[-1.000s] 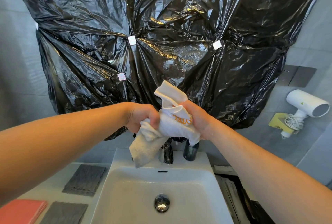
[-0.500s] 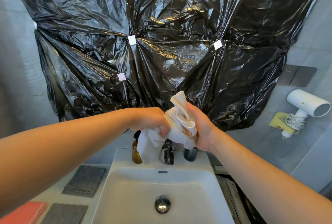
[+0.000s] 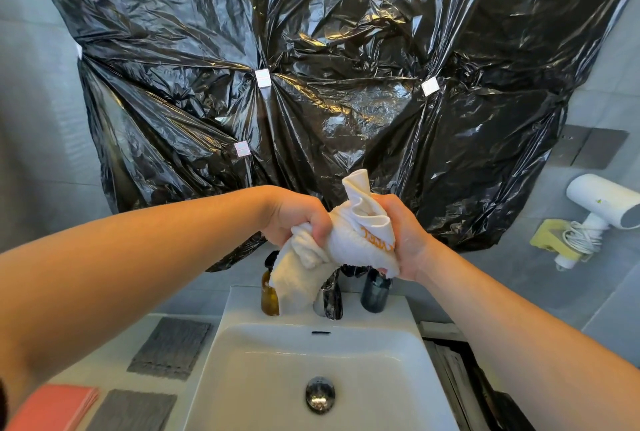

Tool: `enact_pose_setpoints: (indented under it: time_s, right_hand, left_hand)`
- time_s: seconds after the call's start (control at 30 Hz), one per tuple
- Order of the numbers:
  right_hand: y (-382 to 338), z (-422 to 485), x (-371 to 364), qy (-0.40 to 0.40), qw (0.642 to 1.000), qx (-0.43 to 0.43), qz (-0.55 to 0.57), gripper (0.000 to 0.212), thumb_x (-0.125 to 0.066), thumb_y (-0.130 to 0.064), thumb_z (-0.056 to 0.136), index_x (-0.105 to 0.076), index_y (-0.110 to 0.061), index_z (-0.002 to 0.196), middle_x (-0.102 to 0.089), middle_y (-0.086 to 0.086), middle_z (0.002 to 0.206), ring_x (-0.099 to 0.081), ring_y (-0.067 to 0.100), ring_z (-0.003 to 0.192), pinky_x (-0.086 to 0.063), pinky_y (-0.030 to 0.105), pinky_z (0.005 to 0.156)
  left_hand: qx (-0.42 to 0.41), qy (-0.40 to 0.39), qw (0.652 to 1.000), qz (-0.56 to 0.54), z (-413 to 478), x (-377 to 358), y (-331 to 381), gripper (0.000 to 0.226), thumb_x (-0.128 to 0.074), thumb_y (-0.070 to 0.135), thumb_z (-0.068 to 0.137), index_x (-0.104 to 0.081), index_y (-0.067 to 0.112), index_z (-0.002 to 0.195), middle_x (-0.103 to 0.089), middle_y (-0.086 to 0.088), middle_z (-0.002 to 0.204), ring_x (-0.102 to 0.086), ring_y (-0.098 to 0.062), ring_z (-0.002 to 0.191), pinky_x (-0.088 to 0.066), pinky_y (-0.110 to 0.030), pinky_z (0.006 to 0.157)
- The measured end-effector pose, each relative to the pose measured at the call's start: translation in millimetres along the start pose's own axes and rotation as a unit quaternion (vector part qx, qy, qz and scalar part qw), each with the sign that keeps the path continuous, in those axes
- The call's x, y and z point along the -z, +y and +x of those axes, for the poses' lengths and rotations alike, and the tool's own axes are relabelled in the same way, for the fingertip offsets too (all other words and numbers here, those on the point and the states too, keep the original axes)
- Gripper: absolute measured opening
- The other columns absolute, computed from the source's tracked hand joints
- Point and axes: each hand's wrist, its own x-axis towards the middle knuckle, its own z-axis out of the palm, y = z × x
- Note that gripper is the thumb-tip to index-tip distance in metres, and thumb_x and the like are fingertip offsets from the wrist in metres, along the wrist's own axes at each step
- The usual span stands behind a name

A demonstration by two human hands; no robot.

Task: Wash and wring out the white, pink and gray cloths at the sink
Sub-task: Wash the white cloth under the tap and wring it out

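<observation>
Both hands, the left hand (image 3: 294, 219) and right hand (image 3: 403, 236), have fingers clamped on the white cloth (image 3: 341, 240) twisted above the sink (image 3: 242, 371), where its loose tail could, I judge, knock the amber bottle (image 3: 269, 297) over.

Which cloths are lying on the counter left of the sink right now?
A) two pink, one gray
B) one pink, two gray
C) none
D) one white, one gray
B: the pink cloth and two gray cloths lie flat on the counter, while both hands, left and right, grip the white cloth above the sink.
</observation>
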Motion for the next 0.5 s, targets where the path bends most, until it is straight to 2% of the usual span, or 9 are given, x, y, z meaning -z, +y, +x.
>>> enact_pose_setpoints:
  time_s: [0.07, 0.17, 0.27, 0.33, 0.4, 0.5]
  right_hand:
    - [-4, -4, -4, 0.0, 1.0, -0.004, -0.004, 0.031, -0.052, -0.044, 0.085, -0.063, -0.019, 0.07, -0.057, 0.007, 0.074, -0.057, 0.016, 0.069, -0.042, 0.031, 0.067]
    - [-10, -8, -7, 0.005, 1.0, -0.016, -0.009, 0.028, -0.054, -0.046, 0.075, -0.054, -0.02, 0.067, -0.054, 0.004, 0.065, -0.055, 0.012, 0.059, -0.042, 0.022, 0.051]
    - [-14, -8, -9, -0.002, 1.0, -0.005, -0.003, 0.026, -0.053, -0.041, 0.079, -0.057, -0.019, 0.065, -0.054, 0.005, 0.067, -0.055, 0.014, 0.062, -0.041, 0.026, 0.06]
    - [-16, -9, -6, -0.009, 1.0, -0.006, -0.002, 0.03, -0.05, -0.038, 0.087, -0.059, -0.017, 0.068, -0.054, 0.005, 0.066, -0.055, 0.014, 0.058, -0.044, 0.026, 0.054]
    - [-15, -9, -1, -0.004, 1.0, -0.016, -0.007, 0.034, -0.05, -0.045, 0.09, -0.06, -0.016, 0.076, -0.053, 0.004, 0.065, -0.05, 0.016, 0.054, -0.038, 0.024, 0.045]
    - [-8, -5, 4, 0.011, 1.0, -0.01, 0.011, 0.046, -0.052, -0.063, 0.091, -0.071, -0.021, 0.092, -0.062, 0.005, 0.077, -0.053, 0.02, 0.064, -0.034, 0.03, 0.054]
  left_hand:
    - [-0.003, 0.004, 1.0, -0.007, -3, -2, 2, 0.09, -0.063, 0.014, 0.053, -0.047, -0.013, 0.137, -0.062, -0.023, 0.114, -0.064, -0.033, 0.101, -0.05, -0.042, 0.1]
    - [-0.01, 0.013, 1.0, -0.015, -4, -2, 5, 0.093, -0.064, 0.014, 0.052, -0.045, -0.013, 0.139, -0.062, -0.022, 0.115, -0.066, -0.032, 0.099, -0.054, -0.038, 0.094]
    - [-0.02, 0.019, 0.999, -0.017, -4, 1, 6, 0.093, -0.065, 0.014, 0.053, -0.045, -0.011, 0.141, -0.06, -0.023, 0.118, -0.063, -0.035, 0.104, -0.052, -0.04, 0.096]
    - [-0.028, 0.02, 0.999, -0.027, -4, 1, 6, 0.084, -0.066, 0.016, 0.054, -0.053, -0.01, 0.133, -0.065, -0.02, 0.111, -0.064, -0.032, 0.1, -0.052, -0.039, 0.094]
    - [-0.036, 0.057, 0.997, -0.033, -1, 2, 2, 0.067, -0.067, 0.016, 0.056, -0.061, -0.005, 0.119, -0.07, -0.017, 0.102, -0.069, -0.028, 0.092, -0.054, -0.035, 0.087]
    - [-0.062, 0.156, 0.985, -0.032, 6, 0, -4, 0.047, -0.071, 0.014, 0.057, -0.067, 0.0, 0.102, -0.071, -0.017, 0.098, -0.069, -0.031, 0.094, -0.053, -0.038, 0.089]
